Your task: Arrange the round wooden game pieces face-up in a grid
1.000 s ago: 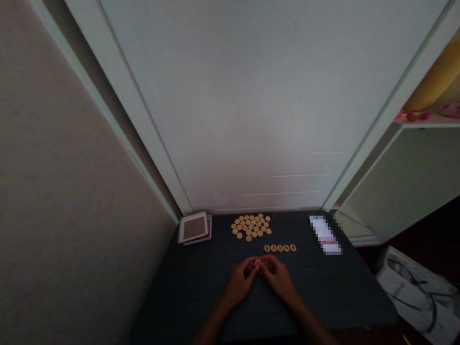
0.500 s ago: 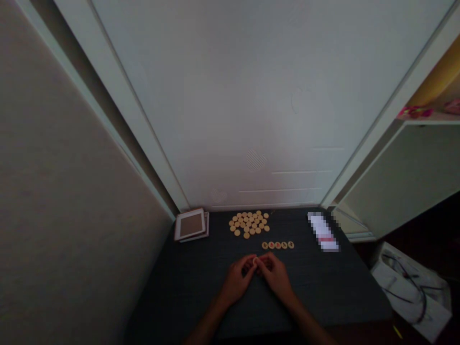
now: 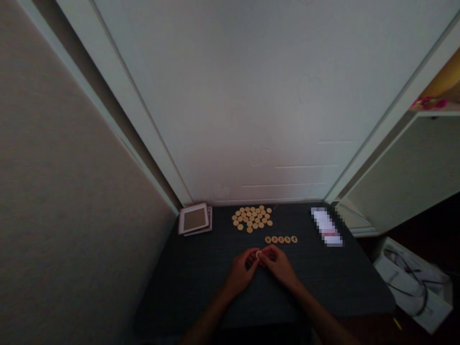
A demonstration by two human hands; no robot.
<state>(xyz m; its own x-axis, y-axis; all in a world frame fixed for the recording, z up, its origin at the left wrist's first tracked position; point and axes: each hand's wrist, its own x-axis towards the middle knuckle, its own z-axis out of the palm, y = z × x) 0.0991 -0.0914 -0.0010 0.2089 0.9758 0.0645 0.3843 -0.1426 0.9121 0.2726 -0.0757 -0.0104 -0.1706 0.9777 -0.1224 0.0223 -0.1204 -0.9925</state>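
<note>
Between my fingertips is a small round pale wooden xiangqi piece (image 3: 258,255), held just above the dark table. My left hand (image 3: 241,272) pinches it from the left, and my right hand (image 3: 281,268) pinches it from the right, so the two hands meet at the piece. The fingers partly cover it, and no marking on it can be made out. Just beyond my right hand lies a straight row of several xiangqi pieces (image 3: 281,240), their red and black marks facing up. Farther back, a loose cluster of plain-faced pieces (image 3: 249,214) lies flat.
At the back left of the dark table (image 3: 334,282) rests a stack of flat framed trays or lids (image 3: 196,219). A blurred-out flat object (image 3: 325,225) lies at the right. Behind rises a white panel (image 3: 215,120); a white box with cables (image 3: 413,282) stands off the right edge.
The view has shifted slightly, so everything appears a little higher and farther right. Both hands stay together on the piece, which shows a bit more between the fingertips.
</note>
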